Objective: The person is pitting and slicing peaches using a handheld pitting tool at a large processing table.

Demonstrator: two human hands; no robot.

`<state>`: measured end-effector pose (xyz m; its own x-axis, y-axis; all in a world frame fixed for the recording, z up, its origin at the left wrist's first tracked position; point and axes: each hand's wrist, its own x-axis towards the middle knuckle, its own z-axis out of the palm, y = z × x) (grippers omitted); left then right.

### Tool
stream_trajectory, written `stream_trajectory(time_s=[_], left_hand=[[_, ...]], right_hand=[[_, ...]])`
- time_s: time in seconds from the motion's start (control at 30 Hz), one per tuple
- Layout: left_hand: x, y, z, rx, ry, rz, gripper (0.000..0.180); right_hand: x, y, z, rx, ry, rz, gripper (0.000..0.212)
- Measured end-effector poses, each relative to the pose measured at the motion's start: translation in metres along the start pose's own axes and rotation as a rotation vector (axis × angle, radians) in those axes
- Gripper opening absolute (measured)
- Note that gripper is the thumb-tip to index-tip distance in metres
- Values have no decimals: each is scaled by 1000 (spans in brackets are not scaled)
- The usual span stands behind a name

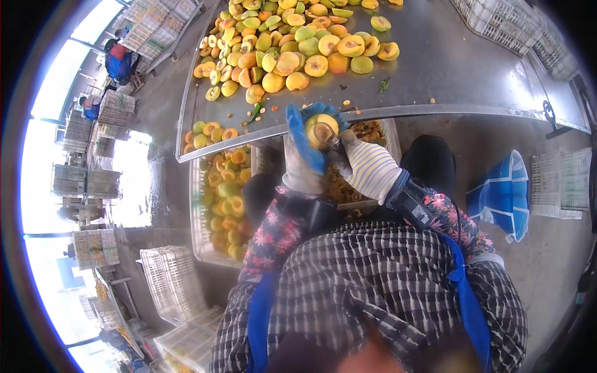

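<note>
My left hand (301, 155), in a blue rubber glove over a pale one, is wrapped round a yellow peach half (315, 125) at the table's front edge. The cut face with its brown pit hollow points up toward me. Close against the fruit, my right hand (371, 166) in a striped knit glove grips a small dark metal tool (334, 144). Its tip meets the cut face near the hollow; my fingers hide most of it, so its exact kind is unclear. Many yellow and green peach halves (287, 62) are heaped across the metal table (454, 68).
Left of my knees stands a crate (198, 217) of peach halves. Between my legs, another crate (393, 140) holds brown pits and scraps. White crates (173, 283) stand at the left, others (559, 183) right, near a blue bag (500, 196). People (118, 62) work far left.
</note>
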<state>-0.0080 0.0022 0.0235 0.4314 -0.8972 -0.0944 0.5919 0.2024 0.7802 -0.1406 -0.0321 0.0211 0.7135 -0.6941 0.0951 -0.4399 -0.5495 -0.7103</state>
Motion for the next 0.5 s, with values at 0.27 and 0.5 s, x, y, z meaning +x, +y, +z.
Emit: stream_trajectory(time_s=[0.27,0.5], left_hand=[[-5,-9,-29,1122,-73,671,42],[-9,9,-8,824,-182,490,43]], right_hand=[[1,5,4,-176,-75,-2,29],[0,3,1,-22,17,-37,37]])
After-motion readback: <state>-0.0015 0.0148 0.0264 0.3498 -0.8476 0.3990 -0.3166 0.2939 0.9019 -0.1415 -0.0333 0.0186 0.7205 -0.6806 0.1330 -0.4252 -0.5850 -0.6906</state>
